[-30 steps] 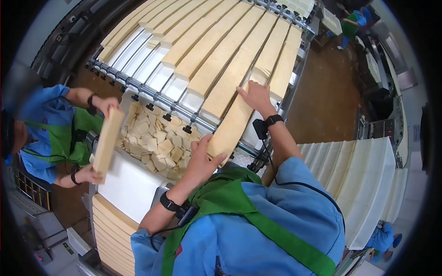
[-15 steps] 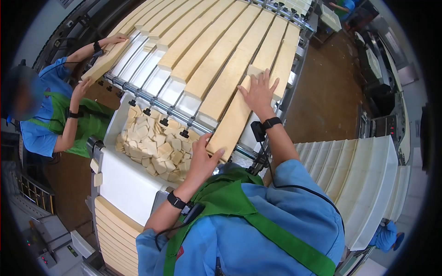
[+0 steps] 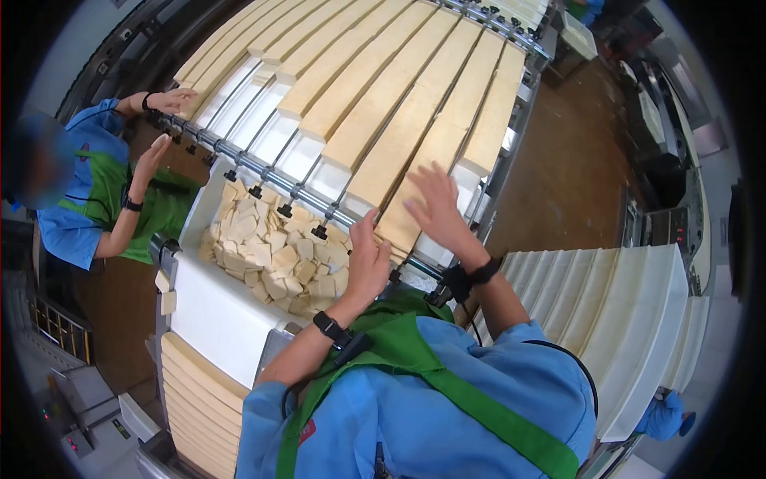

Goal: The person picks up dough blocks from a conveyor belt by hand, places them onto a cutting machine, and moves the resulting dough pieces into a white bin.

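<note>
A long pale dough-like bar (image 3: 401, 215) lies in its lane on the slotted table, its near end by the metal rail. My left hand (image 3: 369, 262) is upright at that near end, fingers stretched out and fingertips right at the bar's edge. Over the bar's right side is my right hand (image 3: 440, 209), fingers spread and slightly blurred. Neither hand is wrapped round anything. Similar long bars (image 3: 391, 108) lie side by side in the lanes beyond.
A white bin (image 3: 194, 231) of pale, flat offcuts (image 3: 263, 247) stands left of me. At the rail's far left are a co-worker's open hands (image 3: 159, 128). Stacked white trays (image 3: 598, 319) stand to my right, and more bars (image 3: 199, 399) lie at lower left.
The near bar has slid away from me, against the one ahead. My right hand has drawn back and my left has risen upright. The co-worker's hands have let go of a bar.
</note>
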Motion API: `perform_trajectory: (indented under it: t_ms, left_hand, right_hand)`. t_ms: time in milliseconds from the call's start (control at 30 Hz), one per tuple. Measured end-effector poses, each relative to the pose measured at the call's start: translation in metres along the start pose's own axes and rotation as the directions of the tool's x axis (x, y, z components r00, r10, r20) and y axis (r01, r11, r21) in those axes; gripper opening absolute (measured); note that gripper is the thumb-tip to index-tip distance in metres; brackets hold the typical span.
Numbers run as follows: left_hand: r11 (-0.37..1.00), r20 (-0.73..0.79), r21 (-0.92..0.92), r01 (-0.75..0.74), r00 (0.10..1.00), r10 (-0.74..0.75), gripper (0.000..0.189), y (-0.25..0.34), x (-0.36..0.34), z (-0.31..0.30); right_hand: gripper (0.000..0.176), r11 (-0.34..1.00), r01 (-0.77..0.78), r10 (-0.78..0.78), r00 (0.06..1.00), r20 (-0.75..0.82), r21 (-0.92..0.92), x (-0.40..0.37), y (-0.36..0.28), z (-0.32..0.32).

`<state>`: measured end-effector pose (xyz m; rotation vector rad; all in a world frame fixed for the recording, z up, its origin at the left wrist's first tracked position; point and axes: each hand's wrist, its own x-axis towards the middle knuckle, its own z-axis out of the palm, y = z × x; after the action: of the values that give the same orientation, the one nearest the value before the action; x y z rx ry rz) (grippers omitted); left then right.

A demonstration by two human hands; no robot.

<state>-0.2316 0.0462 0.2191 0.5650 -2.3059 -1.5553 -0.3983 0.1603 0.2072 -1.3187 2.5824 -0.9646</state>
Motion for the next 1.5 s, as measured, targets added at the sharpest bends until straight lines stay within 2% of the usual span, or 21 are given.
perform_trajectory:
  t_ms: [33,100,133,167,267,300,333,400,467,533,567,600,700,800,900,1067,1200,1300,1400,1500]
  left_hand:
    - [0.999,0.014,0.005,-0.044,0.999,0.044,0.06,-0.005,0.001,-0.001]
    - [0.988,0.036,0.016,-0.156,0.987,0.156,0.072,-0.013,0.003,-0.002]
    - [0.991,0.058,-0.01,-0.136,0.989,0.137,0.073,-0.014,0.004,-0.004]
    - [0.993,0.077,-0.036,-0.115,0.99,0.118,0.074,-0.014,0.004,-0.006]
    - [0.991,0.08,-0.099,-0.088,0.992,0.096,0.077,-0.016,0.007,-0.01]
    - [0.991,0.072,-0.109,-0.082,0.993,0.09,0.076,-0.018,0.006,-0.012]
    - [0.99,0.065,-0.121,-0.072,0.995,0.08,0.076,-0.02,0.004,-0.014]
    - [0.985,-0.033,-0.173,-0.017,0.999,0.012,0.072,-0.033,-0.003,-0.022]
    - [0.974,-0.112,-0.222,0.039,0.992,-0.066,0.068,-0.056,-0.014,-0.043]
    - [0.993,-0.389,-0.081,0.081,0.915,-0.107,0.057,-0.071,-0.028,-0.065]
    - [0.985,-0.465,-0.002,0.173,0.872,-0.154,0.056,-0.079,-0.036,-0.075]
    - [0.961,-0.539,0.07,0.268,0.821,-0.189,0.056,-0.087,-0.043,-0.085]
    - [0.833,-0.63,0.23,0.504,0.729,-0.267,0.052,-0.124,-0.067,-0.093]
    - [0.805,-0.622,0.338,0.488,0.757,-0.198,0.052,-0.147,-0.094,-0.099]
    - [0.772,-0.515,0.448,0.451,0.836,-0.189,0.049,-0.149,-0.123,-0.101]
    - [0.858,-0.371,0.425,0.287,0.92,-0.124,0.04,-0.155,-0.157,-0.102]
    - [0.869,-0.339,0.432,0.24,0.936,-0.09,0.035,-0.15,-0.167,-0.107]
    - [0.912,-0.338,0.322,0.255,0.931,-0.141,0.033,-0.141,-0.173,-0.11]
    - [0.907,-0.376,0.357,0.224,0.923,-0.08,0.032,-0.134,-0.178,-0.11]
    - [0.918,-0.376,0.316,0.238,0.92,-0.109,0.031,-0.131,-0.184,-0.113]
  right_hand:
    - [0.059,0.994,0.062,-0.068,0.995,0.077,0.085,-0.008,-0.007,-0.003]
    - [0.062,0.992,0.12,-0.126,0.974,0.186,0.041,-0.024,-0.025,-0.003]
    - [0.064,0.987,0.156,-0.158,0.957,0.243,0.025,-0.027,-0.031,-0.001]
    - [0.069,0.983,0.181,-0.176,0.962,0.209,-0.007,-0.029,-0.031,0.002]
    - [0.067,0.955,0.264,-0.246,0.96,0.138,-0.138,-0.03,-0.03,0.009]
    - [0.059,0.944,0.307,-0.301,0.952,0.063,-0.124,-0.031,-0.032,0.012]
    - [0.056,0.894,0.397,-0.387,0.918,0.088,-0.209,-0.032,-0.027,0.016]
    - [0.052,0.748,0.561,-0.541,0.825,0.163,-0.355,-0.037,-0.01,0.023]
    - [0.044,0.756,0.551,-0.534,0.832,0.154,-0.353,-0.035,-0.013,0.024]
    - [0.04,0.79,0.51,-0.482,0.86,0.167,-0.341,-0.031,-0.027,0.013]
    - [0.037,0.806,0.499,-0.475,0.866,0.156,-0.319,-0.03,-0.031,0.01]
    - [0.036,0.807,0.503,-0.475,0.864,0.166,-0.31,-0.03,-0.031,0.011]
    - [0.034,0.806,0.502,-0.467,0.865,0.185,-0.312,-0.029,-0.03,0.01]
    - [0.035,0.797,0.501,-0.47,0.865,0.175,-0.337,-0.03,-0.03,0.012]
    - [0.032,0.791,0.503,-0.476,0.863,0.167,-0.348,-0.03,-0.033,0.015]
    - [0.025,0.784,0.521,-0.467,0.853,0.231,-0.338,-0.025,-0.041,0.009]
    - [0.025,0.756,0.56,-0.497,0.828,0.26,-0.338,-0.024,-0.039,0.01]
    - [0.025,0.712,0.588,-0.51,0.809,0.293,-0.384,-0.024,-0.038,0.01]
    - [0.025,0.666,0.607,-0.519,0.794,0.316,-0.434,-0.025,-0.037,0.011]
    - [0.025,0.649,0.636,-0.551,0.771,0.318,-0.417,-0.022,-0.04,0.008]
